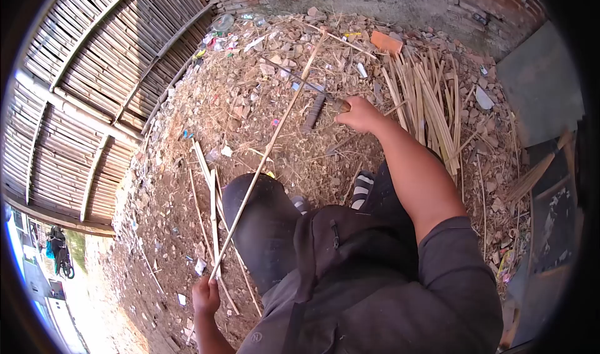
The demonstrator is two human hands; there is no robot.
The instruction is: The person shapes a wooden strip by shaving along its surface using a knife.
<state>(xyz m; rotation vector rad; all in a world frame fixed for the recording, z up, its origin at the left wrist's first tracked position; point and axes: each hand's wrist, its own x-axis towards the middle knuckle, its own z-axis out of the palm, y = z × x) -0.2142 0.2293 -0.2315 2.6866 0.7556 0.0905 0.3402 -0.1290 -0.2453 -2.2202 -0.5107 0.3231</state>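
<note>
My left hand [205, 296], low at the left, is closed around the near end of a long bamboo strip [270, 146]. The strip slants up and away across my left knee. In my closed right hand [361, 114] is the handle of a long-bladed knife [294, 77]. Its dark, thin blade points up and left and overlaps the strip in this view. Just below the knife, a dark brown, ridged piece [314, 111] lies on the ground, close to my right hand.
Split bamboo strips [431, 107] are heaped at the right, with more strips [212, 210] beside my left leg. A brick [386, 42] lies near the brick wall [400, 7]. Rubble and litter cover the ground. A bamboo fence [81, 60] stands at the left.
</note>
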